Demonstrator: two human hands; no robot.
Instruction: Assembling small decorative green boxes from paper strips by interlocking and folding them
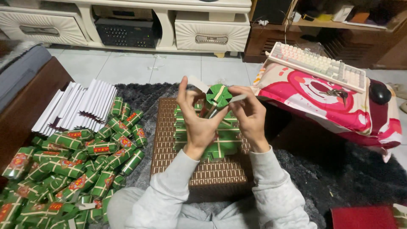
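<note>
- A small green paper box (pixel 218 95) with pale stripes is held up at the centre of the frame, above a woven brown stand (pixel 212 171).
- The left hand (pixel 196 121) is closed partly around the lower side of the green paper box, thumb and fingertips pinched on it; a white paper strip (pixel 198 83) stands up by its raised finger.
- The right hand (pixel 251 116) is curled at the right edge of the green paper box, with a thin white tab (pixel 238 98) pinched between its fingers.
- No open container with visible contents is seen: the inside of the green paper box cannot be made out.
- A stack of flat green pieces (pixel 224 142) is laid on the woven brown stand, largely hidden behind both hands.
- A heap of green folded packets (pixel 76 167) with red and gold labels is spread over the lower left of the frame and is cut off by the left and bottom edges.
- A fanned row of white folded sheets (pixel 78 106) is laid at the left, above the heap.
- Two closed white drawers (pixel 212 36) are seen at the top; their contents are hidden.
- A pale keyboard (pixel 316 65) and a black mouse (pixel 379 93) are rested on a pink printed cushion (pixel 322 106) at the upper right.
- A red flat object (pixel 362 217) is cut off at the lower right corner and cannot be identified.
</note>
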